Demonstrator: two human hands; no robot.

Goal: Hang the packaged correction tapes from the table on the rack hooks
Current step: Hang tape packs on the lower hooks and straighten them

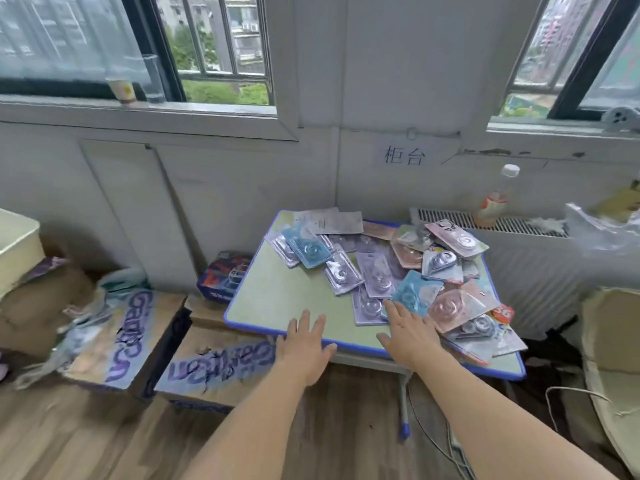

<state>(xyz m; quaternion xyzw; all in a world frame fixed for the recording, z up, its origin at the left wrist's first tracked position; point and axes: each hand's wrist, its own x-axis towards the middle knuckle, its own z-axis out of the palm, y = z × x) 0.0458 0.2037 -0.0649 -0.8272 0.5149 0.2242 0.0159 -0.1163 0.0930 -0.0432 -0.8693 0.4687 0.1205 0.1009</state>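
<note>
Here table (277, 292) green, blue-edged | windows (214, 46) behind | both hands' fingers (313, 322) spread, empty

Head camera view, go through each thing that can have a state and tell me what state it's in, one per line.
Left hand: open, fingers spread at the table edge.
Right hand: open, reaching toward the packages.
Blister-packed correction tapes: loose overlapping pile, none picked up.
Green blue-edged table: near-left part bare.
Clear plastic bottle with white cap: upright, capped.

Soft daylight from the windows (221, 53) at my eleven and one o'clock; edges bend, everything slightly blurred.
</note>
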